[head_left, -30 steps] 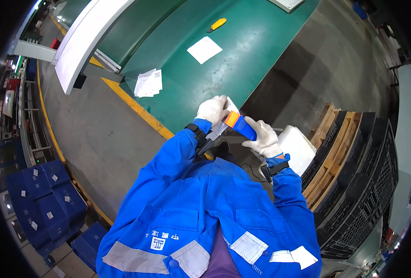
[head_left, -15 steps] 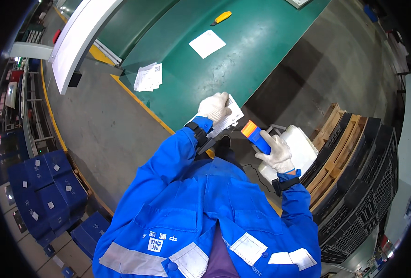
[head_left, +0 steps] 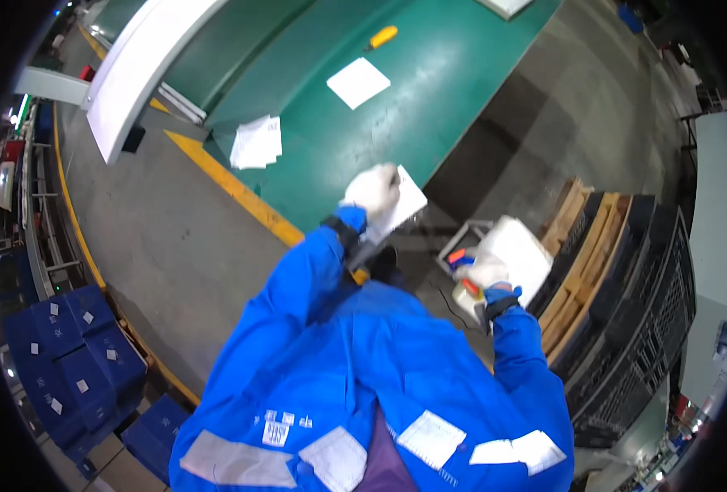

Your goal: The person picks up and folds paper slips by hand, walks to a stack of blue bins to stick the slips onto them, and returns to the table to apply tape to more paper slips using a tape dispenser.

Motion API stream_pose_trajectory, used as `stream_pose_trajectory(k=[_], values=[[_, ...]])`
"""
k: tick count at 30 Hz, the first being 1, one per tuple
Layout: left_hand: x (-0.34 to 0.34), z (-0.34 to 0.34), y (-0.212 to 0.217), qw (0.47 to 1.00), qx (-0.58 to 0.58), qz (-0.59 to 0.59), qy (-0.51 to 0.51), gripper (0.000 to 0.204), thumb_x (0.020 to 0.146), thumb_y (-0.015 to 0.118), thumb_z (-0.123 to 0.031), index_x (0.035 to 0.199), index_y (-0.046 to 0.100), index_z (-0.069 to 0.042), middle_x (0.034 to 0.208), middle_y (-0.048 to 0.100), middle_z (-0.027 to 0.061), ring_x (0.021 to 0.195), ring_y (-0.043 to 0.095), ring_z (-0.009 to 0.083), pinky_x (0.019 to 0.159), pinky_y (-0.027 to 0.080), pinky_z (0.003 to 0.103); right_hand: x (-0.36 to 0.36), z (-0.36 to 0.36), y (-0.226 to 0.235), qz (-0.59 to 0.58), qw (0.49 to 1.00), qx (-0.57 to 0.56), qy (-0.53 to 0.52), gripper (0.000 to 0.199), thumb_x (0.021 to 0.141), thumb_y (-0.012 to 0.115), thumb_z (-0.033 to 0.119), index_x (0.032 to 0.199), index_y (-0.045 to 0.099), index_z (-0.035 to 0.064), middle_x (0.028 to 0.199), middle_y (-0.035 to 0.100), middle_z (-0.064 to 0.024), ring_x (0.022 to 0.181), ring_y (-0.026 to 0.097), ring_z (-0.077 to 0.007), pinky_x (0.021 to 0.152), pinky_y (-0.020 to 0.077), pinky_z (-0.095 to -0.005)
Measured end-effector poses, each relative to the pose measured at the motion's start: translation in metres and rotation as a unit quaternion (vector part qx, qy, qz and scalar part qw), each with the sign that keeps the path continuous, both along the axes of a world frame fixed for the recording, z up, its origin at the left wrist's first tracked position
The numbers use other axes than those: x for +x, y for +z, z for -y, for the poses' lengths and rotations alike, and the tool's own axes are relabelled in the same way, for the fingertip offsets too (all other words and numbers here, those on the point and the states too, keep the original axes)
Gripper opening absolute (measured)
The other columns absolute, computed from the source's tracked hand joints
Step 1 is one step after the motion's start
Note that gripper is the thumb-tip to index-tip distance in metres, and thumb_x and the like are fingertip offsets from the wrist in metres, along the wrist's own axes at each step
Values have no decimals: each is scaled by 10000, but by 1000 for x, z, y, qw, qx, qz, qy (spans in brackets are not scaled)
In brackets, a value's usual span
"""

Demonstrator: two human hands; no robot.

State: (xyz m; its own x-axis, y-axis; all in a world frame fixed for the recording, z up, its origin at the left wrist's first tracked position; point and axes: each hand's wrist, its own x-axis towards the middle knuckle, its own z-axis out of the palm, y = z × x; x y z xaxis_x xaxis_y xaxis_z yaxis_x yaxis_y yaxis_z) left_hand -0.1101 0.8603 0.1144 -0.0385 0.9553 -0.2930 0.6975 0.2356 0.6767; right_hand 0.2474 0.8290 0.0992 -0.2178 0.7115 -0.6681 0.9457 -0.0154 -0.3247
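View from above of a worker in a blue jacket standing at the edge of a green table. The left hand, gloved in white, is raised over the table's near edge and closed on a white sheet, which juts to the right of the hand and tilts down toward the body. The right hand, also gloved, is held lower and nearer the torso, wrapped around a tool with a blue and orange grip; its long axis runs roughly from upper left to lower right, and only the end by the glove shows. The sheet lies up and to the left of the tool, the two hands apart, so the left hand is the nearer one to the table. Just beyond the right hand sits a white box; whether the glove touches it cannot be told, nor what it holds. Black crates and wooden pallets stand to the right. On the table lie a stack of papers, a single white paper and a yellow cutter, all well apart from both hands. Blue crates, each bearing a white label, are stacked on the floor at lower left.
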Motion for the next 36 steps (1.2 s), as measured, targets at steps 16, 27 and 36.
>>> stream_pose_trajectory(k=[16,27,36], values=[[-147,176,20,971,80,111,196,315,1045,608,-189,1284,699,-5,1134,769,177,1031,740,262,912,575,355,-209,-35,229,-97,968,225,61,715,772,864,282,1434,680,84,1306,740,-211,1198,721,-400,1068,550,-423],[-231,364,-21,907,-66,127,396,322,1031,602,-224,1271,723,-47,1140,782,187,1067,756,307,942,574,389,-502,-49,166,-152,947,168,230,748,767,840,425,1438,698,128,1212,780,-220,1135,758,-376,1021,580,-414],[-265,409,-18,887,-75,137,434,373,1016,612,-249,1303,714,-32,1040,774,130,935,732,230,873,572,365,-527,-55,121,-78,938,201,273,741,750,845,441,1417,718,143,1215,785,-206,1134,757,-380,1016,594,-419]])
